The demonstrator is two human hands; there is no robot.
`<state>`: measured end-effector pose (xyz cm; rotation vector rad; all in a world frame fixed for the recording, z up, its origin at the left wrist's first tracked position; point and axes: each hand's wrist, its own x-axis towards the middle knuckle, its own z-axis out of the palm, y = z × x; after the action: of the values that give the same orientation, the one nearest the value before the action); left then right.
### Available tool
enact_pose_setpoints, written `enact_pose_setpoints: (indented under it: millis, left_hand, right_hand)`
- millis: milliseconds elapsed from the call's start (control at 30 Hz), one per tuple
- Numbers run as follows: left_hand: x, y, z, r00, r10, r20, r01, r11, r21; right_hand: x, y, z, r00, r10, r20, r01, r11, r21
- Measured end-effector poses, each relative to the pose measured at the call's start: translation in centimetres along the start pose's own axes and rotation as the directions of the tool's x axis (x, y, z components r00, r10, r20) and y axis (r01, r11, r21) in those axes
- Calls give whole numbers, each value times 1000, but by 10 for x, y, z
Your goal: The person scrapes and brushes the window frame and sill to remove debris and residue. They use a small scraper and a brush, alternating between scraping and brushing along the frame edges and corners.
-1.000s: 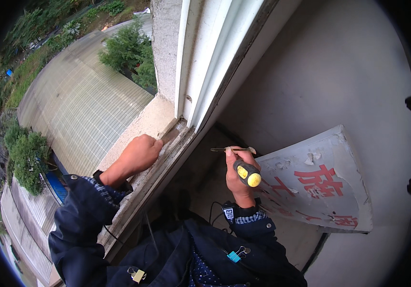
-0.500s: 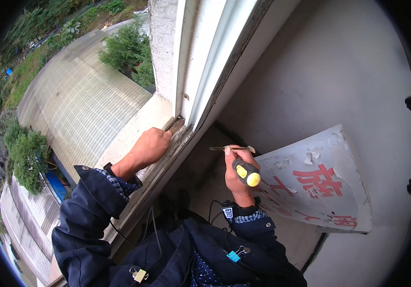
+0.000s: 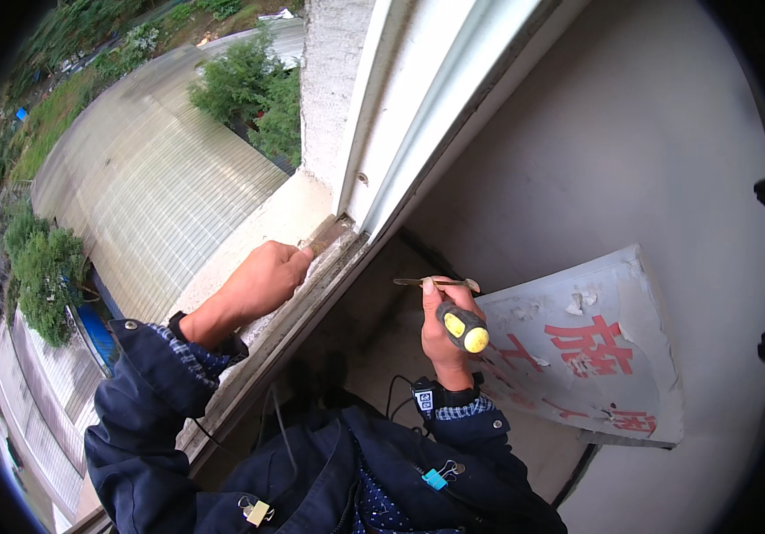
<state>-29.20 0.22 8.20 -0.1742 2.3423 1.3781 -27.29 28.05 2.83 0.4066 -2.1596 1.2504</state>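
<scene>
In the head view, the left hand (image 3: 262, 278) presses a flat brown scraper blade (image 3: 325, 235) on the grey concrete window sill (image 3: 249, 236), fingers closed around it. To the right, the right hand (image 3: 445, 329) grips a yellow-and-black handled screwdriver (image 3: 454, 311) near the white curled paper sign (image 3: 592, 347).

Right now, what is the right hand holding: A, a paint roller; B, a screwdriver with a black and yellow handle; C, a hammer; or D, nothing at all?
B: the right hand grips a screwdriver by its black and yellow handle, beside the window frame.
</scene>
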Motion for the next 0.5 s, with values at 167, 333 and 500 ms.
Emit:
enact_pose_setpoints:
  millis: [167, 333, 500]
  left_hand:
    - [-29, -1, 10, 955, 289, 66, -276, 782, 559]
    - [-32, -1, 8, 930, 367, -25, -291, 776, 560]
    - [-8, -6, -6, 971, 214, -107, -133, 856, 500]
  right_hand:
    - [1, -2, 8, 999, 38, -15, -39, 999, -11]
    - [3, -4, 14, 1000, 26, 2, -26, 999, -23]
    - [2, -7, 16, 997, 71, 20, -70, 997, -19]
